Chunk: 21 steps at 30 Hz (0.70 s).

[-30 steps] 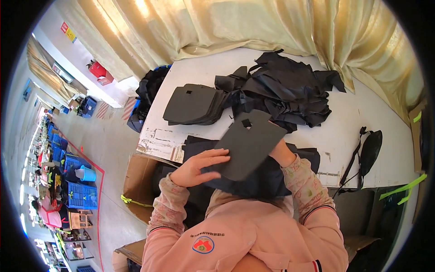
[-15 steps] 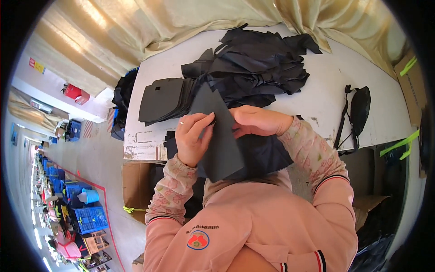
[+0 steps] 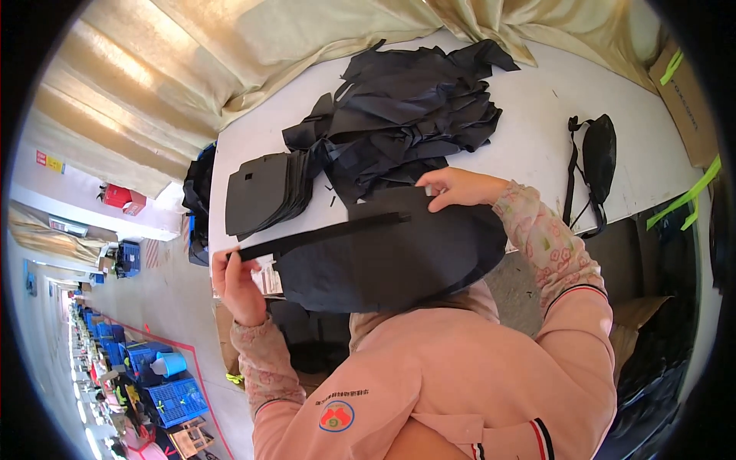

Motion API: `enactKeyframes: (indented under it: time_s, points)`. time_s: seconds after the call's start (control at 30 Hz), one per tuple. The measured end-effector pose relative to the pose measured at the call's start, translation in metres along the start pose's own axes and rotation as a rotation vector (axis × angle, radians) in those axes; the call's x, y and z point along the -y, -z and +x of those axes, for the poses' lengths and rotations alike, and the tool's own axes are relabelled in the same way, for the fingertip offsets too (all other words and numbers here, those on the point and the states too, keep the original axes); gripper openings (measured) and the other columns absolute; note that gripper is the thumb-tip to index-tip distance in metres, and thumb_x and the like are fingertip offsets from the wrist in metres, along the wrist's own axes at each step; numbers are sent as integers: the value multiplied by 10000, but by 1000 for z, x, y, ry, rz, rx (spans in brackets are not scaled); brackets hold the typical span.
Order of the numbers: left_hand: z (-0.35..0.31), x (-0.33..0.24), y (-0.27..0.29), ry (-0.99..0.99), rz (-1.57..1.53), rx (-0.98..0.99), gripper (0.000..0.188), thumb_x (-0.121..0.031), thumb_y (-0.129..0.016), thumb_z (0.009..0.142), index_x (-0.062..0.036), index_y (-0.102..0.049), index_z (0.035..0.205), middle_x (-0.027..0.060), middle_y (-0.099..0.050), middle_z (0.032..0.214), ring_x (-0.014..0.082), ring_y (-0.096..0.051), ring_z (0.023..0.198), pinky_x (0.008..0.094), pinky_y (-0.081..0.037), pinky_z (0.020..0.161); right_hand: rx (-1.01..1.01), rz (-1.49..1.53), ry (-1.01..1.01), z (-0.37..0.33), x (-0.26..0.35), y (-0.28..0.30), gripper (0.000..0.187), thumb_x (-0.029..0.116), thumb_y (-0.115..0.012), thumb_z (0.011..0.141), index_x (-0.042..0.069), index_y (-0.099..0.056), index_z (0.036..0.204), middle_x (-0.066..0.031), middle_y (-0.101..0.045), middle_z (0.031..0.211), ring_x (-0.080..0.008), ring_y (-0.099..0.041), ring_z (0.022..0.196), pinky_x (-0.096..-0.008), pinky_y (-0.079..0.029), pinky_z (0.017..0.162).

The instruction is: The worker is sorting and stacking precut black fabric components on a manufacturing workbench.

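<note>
My left hand (image 3: 242, 288) pinches the outer end of a narrow black strap (image 3: 322, 235). The strap runs taut to the right across a dark, stiff panel (image 3: 391, 257), where its far end meets a small slit-like mark. Whether it passes through there, I cannot tell. My right hand (image 3: 464, 188) is closed on the panel's upper edge, thumb on top, other fingers partly hidden. Under the panel, rounded black fabric (image 3: 322, 287) spreads over the table's front edge, close to my body. Left of centre lies a stack of black sheets (image 3: 261, 192), the top one with a square hole.
A heap of black fabric pieces (image 3: 414, 107) covers the back middle of the white table (image 3: 537, 115). A black pouch with a strap (image 3: 600, 157) lies at the right. Cardboard (image 3: 678, 111) stands beyond it, and gold curtains (image 3: 153, 84) hang behind. Blue crates (image 3: 175, 402) line the floor left.
My left hand has moved left and down, drawing the strap out lengthwise. The panel, held upright between both hands before, now lies flatter, and my right hand has shifted to its upper edge.
</note>
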<state>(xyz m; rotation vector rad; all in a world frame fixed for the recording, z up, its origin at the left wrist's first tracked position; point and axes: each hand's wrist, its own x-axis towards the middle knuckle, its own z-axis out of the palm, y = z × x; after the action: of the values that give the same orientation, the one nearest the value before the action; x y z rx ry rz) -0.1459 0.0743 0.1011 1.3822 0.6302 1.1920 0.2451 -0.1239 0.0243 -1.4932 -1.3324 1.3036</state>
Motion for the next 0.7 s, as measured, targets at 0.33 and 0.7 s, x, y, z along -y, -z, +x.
enactKeyframes:
  time_s: [0.33,0.7]
  points:
    - [18,98,130,369,673,-91,192,-186,-633,876,-26,-590,975,43,-595,879,171,-575,785,328,-469,697,-76,-236,-144,-45,-44,11,487,73,-710,781,64,-587,1252,-78,-648,897,-177,-594,829,-315,-481,781]
    - [20,115,-184,435,292,1386,429,-200,-731,847,-28,-599,1217,66,-637,1167,138,-570,1084,295,-434,954,-305,-637,81,-67,22,-28,672,156,-779,704,137,-502,1315,-128,-674,1064,-307,-649,927,-389,-508,822]
